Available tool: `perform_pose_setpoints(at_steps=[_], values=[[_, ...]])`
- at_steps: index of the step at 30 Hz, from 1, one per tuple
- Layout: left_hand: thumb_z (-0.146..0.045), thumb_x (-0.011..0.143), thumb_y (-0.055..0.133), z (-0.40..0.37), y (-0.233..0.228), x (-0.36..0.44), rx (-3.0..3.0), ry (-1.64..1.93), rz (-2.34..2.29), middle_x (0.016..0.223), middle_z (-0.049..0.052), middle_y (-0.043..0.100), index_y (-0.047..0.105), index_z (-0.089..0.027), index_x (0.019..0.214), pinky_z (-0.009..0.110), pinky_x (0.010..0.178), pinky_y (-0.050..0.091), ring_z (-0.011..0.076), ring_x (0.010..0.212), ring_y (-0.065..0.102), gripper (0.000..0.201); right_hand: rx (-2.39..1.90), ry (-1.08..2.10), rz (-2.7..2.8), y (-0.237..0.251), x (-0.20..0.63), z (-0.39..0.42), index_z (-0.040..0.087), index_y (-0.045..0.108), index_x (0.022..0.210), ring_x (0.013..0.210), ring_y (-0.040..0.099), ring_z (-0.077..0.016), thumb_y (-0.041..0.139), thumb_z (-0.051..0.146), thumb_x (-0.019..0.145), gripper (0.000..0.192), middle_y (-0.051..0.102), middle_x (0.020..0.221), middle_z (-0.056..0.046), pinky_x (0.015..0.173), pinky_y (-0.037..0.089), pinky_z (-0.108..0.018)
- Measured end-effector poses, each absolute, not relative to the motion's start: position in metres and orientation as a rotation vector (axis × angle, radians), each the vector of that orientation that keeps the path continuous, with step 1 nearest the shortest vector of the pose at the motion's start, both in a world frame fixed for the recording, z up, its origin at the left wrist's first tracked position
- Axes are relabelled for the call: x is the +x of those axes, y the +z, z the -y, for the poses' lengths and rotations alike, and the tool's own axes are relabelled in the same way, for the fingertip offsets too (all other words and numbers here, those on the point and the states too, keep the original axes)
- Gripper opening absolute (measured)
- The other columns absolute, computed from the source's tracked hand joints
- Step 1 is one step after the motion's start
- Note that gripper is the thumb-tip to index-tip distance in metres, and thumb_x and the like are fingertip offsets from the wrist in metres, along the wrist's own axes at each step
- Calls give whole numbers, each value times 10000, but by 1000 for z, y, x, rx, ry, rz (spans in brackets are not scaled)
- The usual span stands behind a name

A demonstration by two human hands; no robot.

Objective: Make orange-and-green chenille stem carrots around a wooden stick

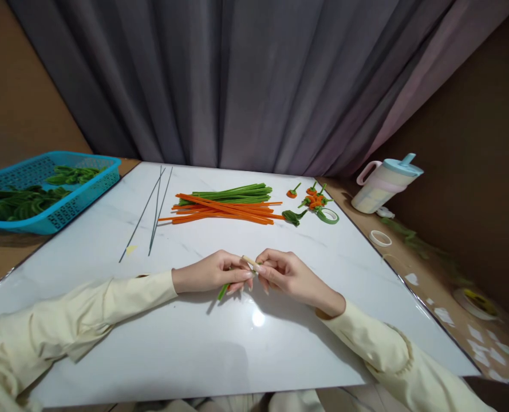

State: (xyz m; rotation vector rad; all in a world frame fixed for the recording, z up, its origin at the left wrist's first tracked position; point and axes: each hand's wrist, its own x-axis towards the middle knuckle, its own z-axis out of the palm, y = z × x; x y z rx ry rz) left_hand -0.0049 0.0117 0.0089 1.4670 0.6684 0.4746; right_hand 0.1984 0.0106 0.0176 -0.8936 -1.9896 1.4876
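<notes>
My left hand (211, 272) and my right hand (286, 273) meet at the middle of the white table (194, 355). Together they pinch a small pale stick (249, 261) between the fingertips. A short green stem (223, 292) pokes out below my left fingers. Both sleeves are pale yellow. Farther back lies a bundle of orange strips (224, 210) across a bundle of green strips (232, 194).
Thin dark wires (153, 212) lie at the back left. A blue basket (43, 194) with green leaves stands far left. Small orange-and-green pieces (313, 200), a green tape ring (328, 215), a white tape ring (379, 238) and a lidded jug (385, 184) are at the right.
</notes>
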Motion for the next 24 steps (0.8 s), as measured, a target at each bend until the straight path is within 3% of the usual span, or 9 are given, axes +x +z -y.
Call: perform_pose_setpoints(at_steps=[6,10,18,24], values=[[-353,851,522,-22,2,-9,1171,362,-433,500,2,519,682,-60,880,254,636,421,115,531,492,334,-730,952,2180,17,199,-2,156,516,833,485,468,-76,458,285,932,173,589,611,0,461,339,-174],[-451,776,621,-19,-3,-7,1050,272,-360,498,14,547,666,-78,817,236,515,400,137,510,534,379,-566,590,2251,12,200,1,161,519,904,562,546,-91,419,182,936,107,630,725,-36,507,399,-171],[-394,728,684,-8,2,-2,1009,404,-405,565,40,610,652,-101,678,217,577,452,140,587,591,299,-495,484,2269,13,202,3,156,516,941,614,570,-108,435,104,913,101,624,759,-45,563,448,-190],[-277,735,643,-7,9,-4,1035,411,-454,527,35,608,686,-86,683,188,477,421,98,460,535,202,-425,433,2285,15,202,3,143,518,931,682,567,-130,401,70,913,139,600,777,-65,596,443,-221]])
